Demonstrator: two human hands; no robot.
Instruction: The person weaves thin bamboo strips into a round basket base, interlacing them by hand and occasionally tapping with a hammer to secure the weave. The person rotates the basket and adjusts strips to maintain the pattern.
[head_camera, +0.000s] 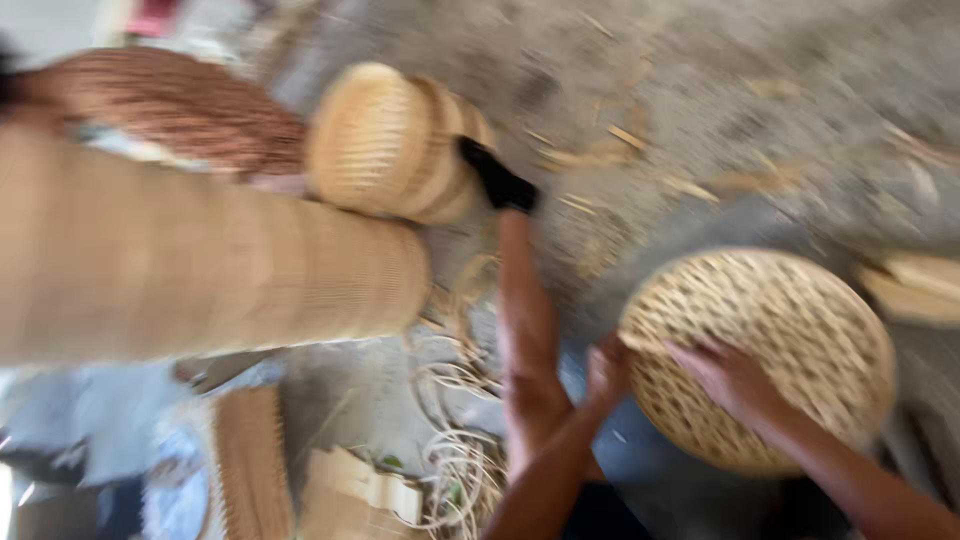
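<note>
Grey concrete floor (700, 90), littered with cane scraps, fills the blurred view. Both hands grip the round open-weave basket (790, 330) at the near right: the right hand (730, 380) lies spread across its woven face, while the left hand (605, 375) seems to pinch its left rim. So the basket sits right of the left hand. Far left lies a stack of pale baskets (395, 140), with a long woven cylinder (200, 265) nearer. No packages or labels show.

packages: none | labels: none | signs: none | screens: none
</note>
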